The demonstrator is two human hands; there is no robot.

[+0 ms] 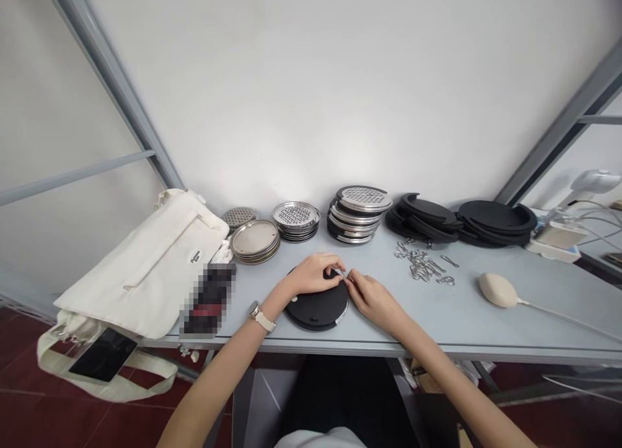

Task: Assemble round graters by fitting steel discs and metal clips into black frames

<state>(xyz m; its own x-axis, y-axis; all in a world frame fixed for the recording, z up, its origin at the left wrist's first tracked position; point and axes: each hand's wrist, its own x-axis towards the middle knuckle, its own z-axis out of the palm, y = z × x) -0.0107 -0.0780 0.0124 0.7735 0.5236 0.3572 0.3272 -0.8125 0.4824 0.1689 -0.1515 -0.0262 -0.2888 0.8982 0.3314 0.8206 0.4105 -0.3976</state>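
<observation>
Clamped over the top edge of the black disc, my left grip covers part of it, while my right grip comes in from the other side, its fingertips pinched together just beside the left hand. Something thin and shiny shows between them, too small to make out, so I can't tell whether the right grip holds it. The disc lies flat on the desk, near the front edge, and my hands hide part of its rim. Just left of my wristwatch sits a pixelated object that can't be read. Beyond it lie a canvas bag and stacks of metal graters. Black rings pile up further right, behind a heap of metal clips. A beige bulb rests at the right, its cord running out of view.
</observation>
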